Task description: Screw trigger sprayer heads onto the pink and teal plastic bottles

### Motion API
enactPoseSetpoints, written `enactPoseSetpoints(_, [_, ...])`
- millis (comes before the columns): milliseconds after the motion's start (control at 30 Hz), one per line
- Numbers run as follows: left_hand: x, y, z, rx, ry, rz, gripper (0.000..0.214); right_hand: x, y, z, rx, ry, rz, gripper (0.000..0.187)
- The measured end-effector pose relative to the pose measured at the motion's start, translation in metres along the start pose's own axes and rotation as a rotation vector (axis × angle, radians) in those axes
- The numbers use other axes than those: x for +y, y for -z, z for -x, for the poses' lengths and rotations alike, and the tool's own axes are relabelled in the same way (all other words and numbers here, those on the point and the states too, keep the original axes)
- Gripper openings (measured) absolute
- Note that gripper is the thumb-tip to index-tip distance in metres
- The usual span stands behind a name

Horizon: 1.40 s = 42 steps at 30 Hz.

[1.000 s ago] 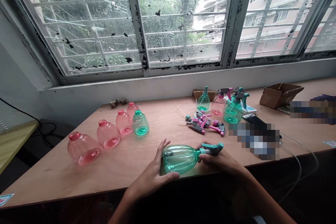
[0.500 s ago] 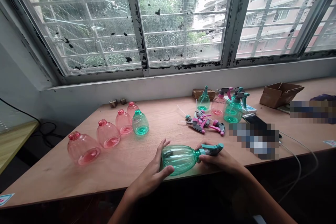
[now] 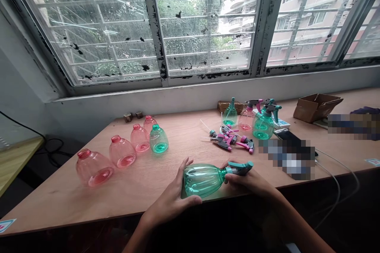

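Note:
A clear green spray bottle (image 3: pixel 203 180) lies on its side in the air at the table's front edge, base to the left. My left hand (image 3: pixel 173 197) cups its base, the thumb below and the fingers behind. At the neck, my right hand (image 3: pixel 247 180) is closed around the collar under the teal and grey spray head (image 3: pixel 240 168). Beyond the bottle lies a pile of pink and grey spray heads (image 3: pixel 227 138), with a teal one among them. To the left stand several open red bottles (image 3: pixel 122 151) and one open green bottle (image 3: pixel 158 138).
Spray bottles with heads fitted (image 3: pixel 263 122) stand at the back right. Farther right are an open cardboard box (image 3: pixel 316 107), a dark phone (image 3: pixel 292 140) and white cables (image 3: pixel 338 174). Two small blocks (image 3: pixel 128 117) sit by the wall under the window.
My left thumb has shifted slightly right and down along the bottle's underside. The bottle and my right hand stay nearly where they were.

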<state>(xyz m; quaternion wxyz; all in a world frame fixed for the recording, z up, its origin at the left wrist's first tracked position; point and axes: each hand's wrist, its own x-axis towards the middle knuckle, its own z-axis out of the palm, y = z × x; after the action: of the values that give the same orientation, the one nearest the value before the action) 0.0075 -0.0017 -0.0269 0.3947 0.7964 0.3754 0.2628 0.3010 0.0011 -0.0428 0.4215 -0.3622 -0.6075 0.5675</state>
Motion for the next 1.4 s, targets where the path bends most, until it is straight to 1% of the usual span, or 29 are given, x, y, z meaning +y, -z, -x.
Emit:
enactPoseSetpoints(100, [0.0044, 0.0016, 0.0005, -0.001, 0.016, 0.033, 0.09, -0.001, -0.0008, 0.0006, -0.003, -0.005, 0.008, 0.035])
enactPoseSetpoints(167, [0.0053, 0.0016, 0.0003, 0.005, 0.036, 0.032, 0.087, -0.0015, -0.0012, 0.0012, -0.001, -0.009, 0.012, 0.036])
enactPoseSetpoints(233, [0.0045, 0.0006, -0.0002, 0.011, 0.041, 0.024, 0.093, -0.0016, -0.0013, 0.0015, 0.004, -0.013, 0.013, 0.036])
enactPoseSetpoints(367, [0.0009, -0.0027, -0.0012, 0.017, 0.007, -0.022, 0.111, -0.0002, -0.0013, 0.0012, 0.02, -0.016, 0.01, 0.036])
enactPoseSetpoints(500, [-0.0005, -0.0043, -0.001, 0.011, 0.001, -0.061, 0.116, 0.0011, -0.0018, 0.0013, 0.014, -0.007, -0.006, 0.036])
enactPoseSetpoints(633, [0.0001, -0.0024, -0.0003, -0.002, 0.005, -0.055, 0.114, 0.0012, -0.0015, 0.0015, 0.01, -0.007, -0.008, 0.036])
enactPoseSetpoints(767, [0.002, -0.0001, 0.0003, -0.003, 0.023, -0.033, 0.099, 0.0016, -0.0002, 0.001, 0.002, -0.002, 0.002, 0.035])
enactPoseSetpoints(833, [0.0038, 0.0002, 0.0005, 0.001, 0.037, -0.034, 0.095, 0.0013, -0.0001, 0.001, 0.002, 0.0, 0.01, 0.035])
enactPoseSetpoints(1033, [0.0073, -0.0002, -0.0001, 0.008, 0.048, -0.024, 0.099, -0.0028, -0.0021, 0.0023, 0.011, -0.005, 0.036, 0.037])
enactPoseSetpoints(1233, [0.0036, -0.0016, -0.0006, 0.016, 0.025, -0.007, 0.102, -0.0019, -0.0017, 0.0013, 0.027, -0.009, 0.031, 0.04])
enactPoseSetpoints(1400, [0.0016, -0.0012, -0.0003, 0.014, 0.011, -0.008, 0.105, 0.0015, -0.0004, 0.0011, 0.023, -0.005, 0.007, 0.038])
